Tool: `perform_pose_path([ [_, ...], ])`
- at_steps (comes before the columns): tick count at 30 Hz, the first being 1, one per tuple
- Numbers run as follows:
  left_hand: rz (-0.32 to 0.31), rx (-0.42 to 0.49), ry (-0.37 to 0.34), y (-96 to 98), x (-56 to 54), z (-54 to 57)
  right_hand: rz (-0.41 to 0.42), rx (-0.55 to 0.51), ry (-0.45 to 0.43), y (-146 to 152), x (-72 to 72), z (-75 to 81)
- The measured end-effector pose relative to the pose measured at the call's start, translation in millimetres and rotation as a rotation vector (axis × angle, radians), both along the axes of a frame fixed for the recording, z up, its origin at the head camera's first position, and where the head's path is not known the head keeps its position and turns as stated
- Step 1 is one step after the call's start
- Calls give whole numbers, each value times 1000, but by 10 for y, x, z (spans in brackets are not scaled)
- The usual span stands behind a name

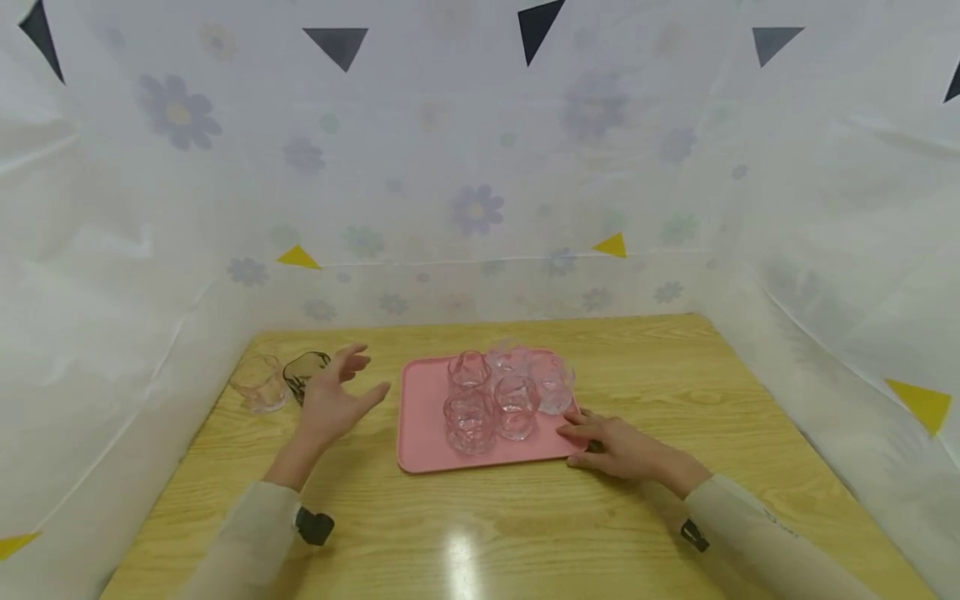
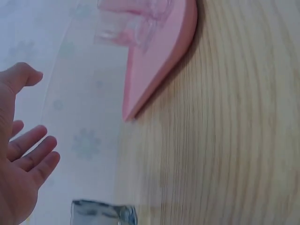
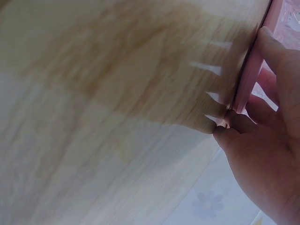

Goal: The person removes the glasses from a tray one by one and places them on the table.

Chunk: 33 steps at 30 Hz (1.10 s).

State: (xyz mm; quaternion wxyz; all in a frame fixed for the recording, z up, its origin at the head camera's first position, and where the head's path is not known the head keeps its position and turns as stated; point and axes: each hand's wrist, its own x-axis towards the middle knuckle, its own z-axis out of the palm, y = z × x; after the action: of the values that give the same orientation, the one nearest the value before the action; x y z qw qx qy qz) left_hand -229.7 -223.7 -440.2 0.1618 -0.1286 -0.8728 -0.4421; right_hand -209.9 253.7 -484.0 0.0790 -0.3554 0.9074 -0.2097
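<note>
Glasses (image 1: 516,408) on the pink tray (image 1: 422,421) look slick, fragile; hold their sides. The right hand (image 1: 618,450) seemingly grips the tray's corner; the left hand (image 1: 333,408) spreads empty near the dark glass (image 1: 297,372).

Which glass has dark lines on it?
The dark-lined glass is off the pink tray, partly behind the left hand. The glass left of it and the tray's glasses look clear or pinkish.
</note>
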Motion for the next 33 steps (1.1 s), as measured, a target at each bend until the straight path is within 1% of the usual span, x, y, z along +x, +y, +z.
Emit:
perform_pose_path([
  [2, -45, 9, -7, 96, 6, 1, 1, 1, 8, 2, -11, -15],
  [5, -110, 8, -35, 233, 18, 5, 5, -5, 19, 4, -20, -28],
  [10, -224, 2, -112, 455, 40, -37, 10, -9, 35, 6, -30, -46],
  [12, -251, 5, -156, 532, 52, -61, 16, -12, 49, 8, -31, -39],
  [15, -272, 17, -215, 633, 76, -104, 18, -17, 50, 3, -23, -17],
  [19, -293, 34, -263, 737, 101, -183, 8, -3, 13, -1, -6, -12],
  [22, -316, 44, -267, 806, 104, -236, 3, 5, -5, 0, -5, -21],
  [25, -336, 57, -271, 869, 107, -262, 3, 2, -10, -1, -6, -24],
  [30, -331, 34, -290, 958, 124, -284, 4, -9, -21, 3, -16, -28],
  [33, -323, 7, -270, 1002, 129, -309, 2, -7, -26, 5, -24, -31],
])
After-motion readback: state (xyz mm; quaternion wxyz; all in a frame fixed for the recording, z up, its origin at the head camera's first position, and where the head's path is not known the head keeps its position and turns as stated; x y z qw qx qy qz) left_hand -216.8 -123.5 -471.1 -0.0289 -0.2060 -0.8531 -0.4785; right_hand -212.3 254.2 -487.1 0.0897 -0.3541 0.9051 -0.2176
